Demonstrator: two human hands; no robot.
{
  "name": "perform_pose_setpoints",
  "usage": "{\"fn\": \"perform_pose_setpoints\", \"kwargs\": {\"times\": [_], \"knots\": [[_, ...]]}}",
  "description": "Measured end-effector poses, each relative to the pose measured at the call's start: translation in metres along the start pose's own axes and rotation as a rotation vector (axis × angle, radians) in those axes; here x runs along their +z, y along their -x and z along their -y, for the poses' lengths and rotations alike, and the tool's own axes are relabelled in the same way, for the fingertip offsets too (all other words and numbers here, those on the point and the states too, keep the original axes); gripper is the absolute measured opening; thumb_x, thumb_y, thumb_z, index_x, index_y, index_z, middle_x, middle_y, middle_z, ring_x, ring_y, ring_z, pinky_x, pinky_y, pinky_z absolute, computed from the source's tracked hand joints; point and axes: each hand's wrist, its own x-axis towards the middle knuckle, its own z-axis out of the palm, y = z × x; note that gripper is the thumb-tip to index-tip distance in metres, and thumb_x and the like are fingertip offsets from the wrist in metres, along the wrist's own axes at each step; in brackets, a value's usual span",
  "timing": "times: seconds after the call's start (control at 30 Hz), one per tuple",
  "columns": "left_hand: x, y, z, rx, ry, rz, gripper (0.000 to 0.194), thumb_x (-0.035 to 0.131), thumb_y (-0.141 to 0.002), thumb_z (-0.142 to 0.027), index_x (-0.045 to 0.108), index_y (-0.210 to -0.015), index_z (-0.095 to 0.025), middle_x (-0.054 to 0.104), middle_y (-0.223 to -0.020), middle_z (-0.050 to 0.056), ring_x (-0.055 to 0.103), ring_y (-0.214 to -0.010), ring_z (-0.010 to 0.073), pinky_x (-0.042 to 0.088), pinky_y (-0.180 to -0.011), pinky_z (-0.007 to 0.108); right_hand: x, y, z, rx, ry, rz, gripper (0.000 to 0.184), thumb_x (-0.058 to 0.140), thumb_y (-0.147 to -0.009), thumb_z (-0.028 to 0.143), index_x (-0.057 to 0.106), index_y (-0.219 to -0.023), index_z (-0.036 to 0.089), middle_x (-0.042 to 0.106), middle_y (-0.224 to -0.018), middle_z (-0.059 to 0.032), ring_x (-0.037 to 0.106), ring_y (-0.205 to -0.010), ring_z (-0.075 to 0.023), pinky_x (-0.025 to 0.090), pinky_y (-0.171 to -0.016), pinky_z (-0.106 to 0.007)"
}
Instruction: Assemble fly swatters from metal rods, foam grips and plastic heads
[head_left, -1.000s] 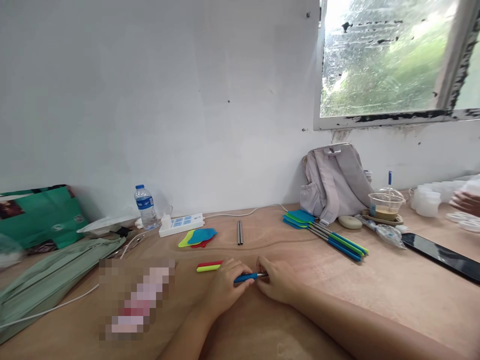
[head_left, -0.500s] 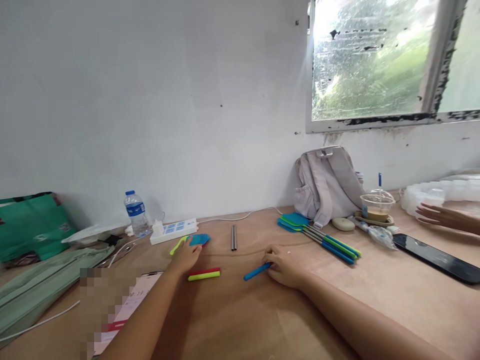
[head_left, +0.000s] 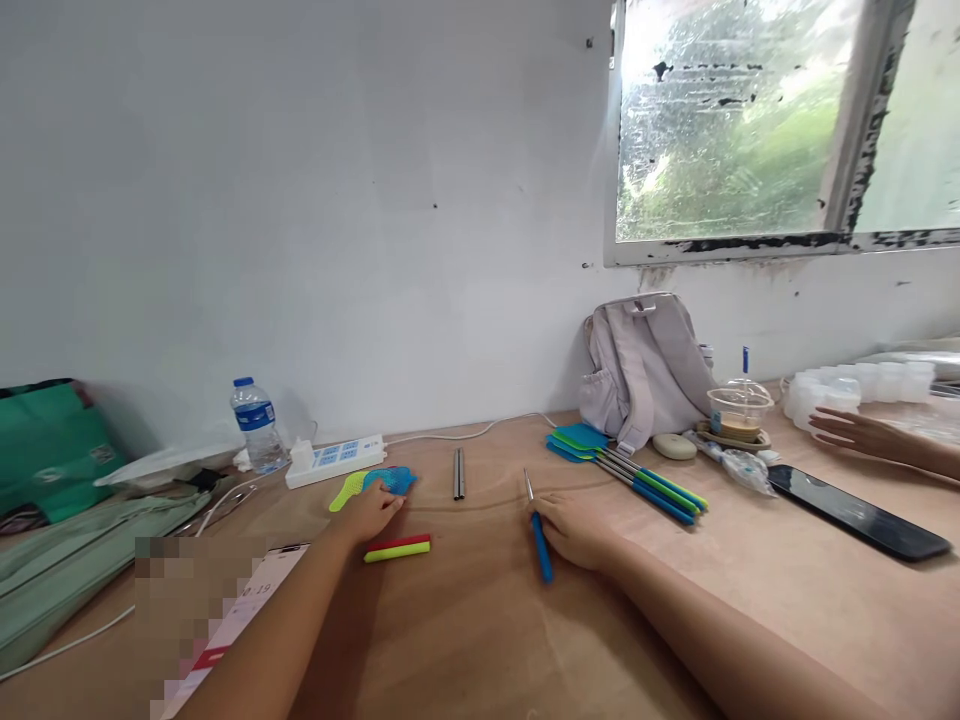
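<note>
Head view: both of my hands are over the wooden table (head_left: pixel 480 640), working apart from each other.
Right hand (head_left: pixel 574 532): narrow grip around the blue handle (head_left: pixel 541 560); its lower end points near, and the metal rod (head_left: pixel 529 484) sticks out toward the far side. The two run in one line, so I judge them joined; my fingers hide the joint, and I cannot tell how deep it sits.
Left hand (head_left: pixel 366 515): fingers on the blue mesh head (head_left: pixel 391 481). Pinched or merely touched, I cannot tell.
Yellow-green mesh head (head_left: pixel 348 490): left of the blue one, partly overlapped by it.
Loose handles: red handle (head_left: pixel 416 541) and yellow handle (head_left: pixel 397 551) lie side by side, near side of the mesh heads.
Metal tubes (head_left: pixel 459 476): a pair, between my hands, toward the far side.
Swatters (head_left: pixel 667 490): bundle to the right, blue and green, heads toward the far side.
Obstructions: power strip (head_left: pixel 337 460) just behind the mesh heads leaves little room there; my left forearm crosses the lit phone (head_left: pixel 244 612) at near left. My right side looks freer.
Far right: grey backpack (head_left: pixel 649 370) against the wall, drink cup (head_left: pixel 739 415), black device (head_left: pixel 859 510), and a co-worker's hand (head_left: pixel 851 428) by white containers (head_left: pixel 817 395).
Far left: water bottle (head_left: pixel 258 425), upright.
</note>
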Motion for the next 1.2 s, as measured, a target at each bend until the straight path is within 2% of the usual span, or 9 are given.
{"fn": "perform_pose_setpoints", "kwargs": {"times": [0.17,0.33,0.47,0.57,0.77,0.83,0.93,1.07,1.2], "knots": [[-0.013,0.008,-0.007,0.084,-0.07,0.103,0.035,0.042,-0.073,-0.04,0.069,-0.091,-0.029,0.056,-0.115,0.002,0.059,-0.09,0.0239,0.041,-0.081,0.034,-0.013,0.009,-0.006,0.142,-0.109,-0.018,0.023,0.037,-0.072,0.008,0.052,-0.086,0.02,0.059,-0.082,-0.0012,0.053,-0.078,-0.0148,0.037,-0.069,-0.024],[-0.024,0.014,-0.011,0.143,-0.137,0.081,0.037,0.042,-0.074,-0.033,0.065,-0.102,-0.028,0.055,-0.119,0.001,0.056,-0.093,0.025,0.038,-0.085,0.035,-0.015,0.015,-0.017,0.218,-0.123,-0.127,0.01,0.046,-0.07,0.016,0.048,-0.078,0.02,0.054,-0.07,0.0018,0.049,-0.063,-0.0129,0.035,-0.058,-0.022],[-0.035,0.025,-0.021,0.124,-0.212,-0.109,0.04,0.042,-0.073,-0.022,0.062,-0.107,-0.027,0.053,-0.122,0.001,0.054,-0.099,0.0268,0.036,-0.089,0.037,-0.013,0.015,-0.03,0.247,-0.113,-0.222,0.002,0.044,-0.075,0.021,0.045,-0.076,0.021,0.056,-0.07,0.0015,0.05,-0.065,-0.0139,0.037,-0.06,-0.025],[-0.045,0.036,-0.037,0.041,-0.146,-0.26,0.04,0.043,-0.074,-0.026,0.058,-0.111,-0.027,0.052,-0.122,0.001,0.055,-0.097,0.0264,0.039,-0.086,0.036,-0.01,0.014,-0.036,0.297,-0.118,-0.283,0.013,0.046,-0.076,0.026,0.044,-0.089,0.021,0.058,-0.077,-0.0006,0.053,-0.07,-0.016,0.039,-0.063,-0.027],[-0.035,0.057,-0.085,-0.081,0.54,-0.637,0.036,0.052,-0.067,-0.029,0.062,-0.101,-0.022,0.056,-0.11,0.003,0.052,-0.102,0.022,0.043,-0.083,0.028,-0.013,0.018,-0.035,0.252,-0.098,-0.272,0.029,0.04,-0.082,0.028,0.042,-0.11,0.023,0.059,-0.094,-0.0045,0.056,-0.082,-0.0181,0.042,-0.072,-0.031],[-0.021,0.063,-0.096,-0.124,0.894,-0.592,0.035,0.056,-0.063,-0.031,0.063,-0.096,-0.019,0.059,-0.106,0.004,0.056,-0.093,0.0205,0.046,-0.072,0.027,-0.016,0.02,-0.032,0.232,-0.094,-0.281,0.028,0.039,-0.083,0.027,0.043,-0.11,0.023,0.058,-0.102,-0.0057,0.055,-0.088,-0.0189,0.041,-0.074,-0.032],[-0.003,0.07,-0.105,-0.159,1.246,-0.38,0.039,0.066,-0.053,-0.032,0.063,-0.089,-0.016,0.064,-0.094,0.004,0.059,-0.079,0.018,0.046,-0.063,0.026,-0.021,0.025,-0.026,0.219,-0.109,-0.296,0.025,0.038,-0.084,0.027,0.046,-0.107,0.022,0.058,-0.102,-0.0059,0.055,-0.09,-0.019,0.041,-0.076,-0.032],[0.005,0.076,-0.108,-0.206,1.384,-0.281,0.051,0.075,-0.046,-0.027,0.06,-0.094,-0.017,0.066,-0.09,0.005,0.06,-0.084,0.0185,0.046,-0.068,0.027,-0.026,0.031,-0.013,0.157,-0.122,-0.22,0.032,0.039,-0.085,0.034,0.048,-0.114,0.023,0.061,-0.087,-0.0034,0.056,-0.077,-0.0172,0.042,-0.07,-0.029],[0.002,0.08,-0.111,-0.301,1.442,-0.224,0.062,0.078,-0.045,-0.026,0.056,-0.102,-0.016,0.066,-0.088,0.006,0.06,-0.082,0.0187,0.046,-0.067,0.028,-0.03,0.03,0.003,0.007,-0.164,-0.16,0.034,0.039,-0.087,0.036,0.05,-0.118,0.027,0.061,-0.104,-0.0037,0.056,-0.092,-0.0184,0.041,-0.079,-0.029]]}}
